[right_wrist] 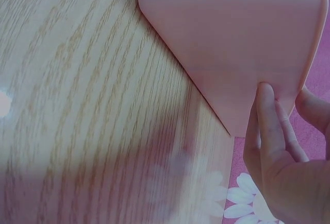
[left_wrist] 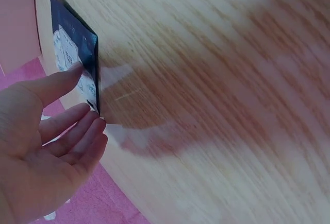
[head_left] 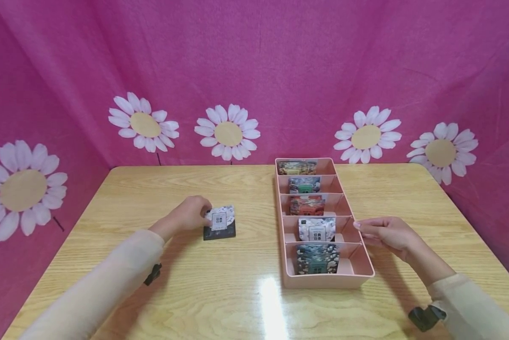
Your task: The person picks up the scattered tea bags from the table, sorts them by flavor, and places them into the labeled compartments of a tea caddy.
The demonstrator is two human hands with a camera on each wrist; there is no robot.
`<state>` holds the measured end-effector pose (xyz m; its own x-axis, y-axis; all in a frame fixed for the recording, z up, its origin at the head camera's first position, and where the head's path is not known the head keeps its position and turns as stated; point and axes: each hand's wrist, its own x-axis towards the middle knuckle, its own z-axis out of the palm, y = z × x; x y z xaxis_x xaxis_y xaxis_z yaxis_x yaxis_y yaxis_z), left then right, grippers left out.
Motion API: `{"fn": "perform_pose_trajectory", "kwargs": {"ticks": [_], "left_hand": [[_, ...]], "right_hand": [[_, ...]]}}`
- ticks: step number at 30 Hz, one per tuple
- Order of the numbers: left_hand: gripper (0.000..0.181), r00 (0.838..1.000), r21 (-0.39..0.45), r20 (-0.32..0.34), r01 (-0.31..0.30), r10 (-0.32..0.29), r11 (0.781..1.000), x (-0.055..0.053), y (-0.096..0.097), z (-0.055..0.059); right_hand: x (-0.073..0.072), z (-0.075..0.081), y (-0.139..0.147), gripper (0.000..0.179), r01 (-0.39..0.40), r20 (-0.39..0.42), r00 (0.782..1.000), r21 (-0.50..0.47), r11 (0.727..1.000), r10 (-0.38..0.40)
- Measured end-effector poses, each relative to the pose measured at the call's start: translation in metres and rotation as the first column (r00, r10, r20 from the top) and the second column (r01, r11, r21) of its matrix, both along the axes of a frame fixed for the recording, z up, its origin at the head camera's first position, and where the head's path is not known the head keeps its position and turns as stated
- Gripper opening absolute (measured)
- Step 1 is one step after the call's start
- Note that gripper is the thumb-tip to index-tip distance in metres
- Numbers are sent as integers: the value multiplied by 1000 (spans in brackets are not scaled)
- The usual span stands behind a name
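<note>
On the left part of the table, my left hand (head_left: 189,213) pinches the side edge of a white and dark tea sachet (head_left: 222,220). In the left wrist view the thumb lies on the printed face of the sachet (left_wrist: 69,46), with the fingertips at its edge. To the right stands a pink divided box (head_left: 326,282) with tea sachets in its compartments. My right hand (head_left: 390,234) holds the box's right side: the thumb is at the rim and the fingers (right_wrist: 267,105) touch the outer wall.
Each compartment has a differently coloured sachet: a teal one (head_left: 317,259) in front, then a white one (head_left: 316,229), a red one (head_left: 307,205) and others behind. A pink cloth (head_left: 271,71) with printed daisies hangs around the wooden table (head_left: 152,293).
</note>
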<state>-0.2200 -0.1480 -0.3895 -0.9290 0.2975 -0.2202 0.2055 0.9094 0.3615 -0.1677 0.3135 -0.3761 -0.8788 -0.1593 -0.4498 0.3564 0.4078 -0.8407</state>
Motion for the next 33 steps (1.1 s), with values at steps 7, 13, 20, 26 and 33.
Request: {"fn": "perform_pose_trajectory", "kwargs": {"ticks": [7, 13, 20, 26, 33], "left_hand": [[44, 999, -44, 11, 32, -31, 999, -3, 2, 1], [43, 999, -37, 38, -2, 3, 999, -5, 3, 1], [35, 995, 63, 84, -62, 56, 996, -7, -2, 1], [37, 990, 164, 118, -95, 76, 982, -10, -8, 1], [28, 968, 330, 221, -186, 116, 925, -12, -16, 0]], "right_hand": [[0, 0, 0, 59, 0, -1, 1000, -11, 1000, 0], [1, -1, -1, 53, 1, -5, 1000, -55, 999, -1], [0, -3, -1, 50, 7, -14, 1000, -70, 998, -8], [1, -3, -2, 53, 7, -12, 1000, -59, 998, -8], [1, 0, -2, 60, -7, -10, 1000, -28, 1000, 6]]}}
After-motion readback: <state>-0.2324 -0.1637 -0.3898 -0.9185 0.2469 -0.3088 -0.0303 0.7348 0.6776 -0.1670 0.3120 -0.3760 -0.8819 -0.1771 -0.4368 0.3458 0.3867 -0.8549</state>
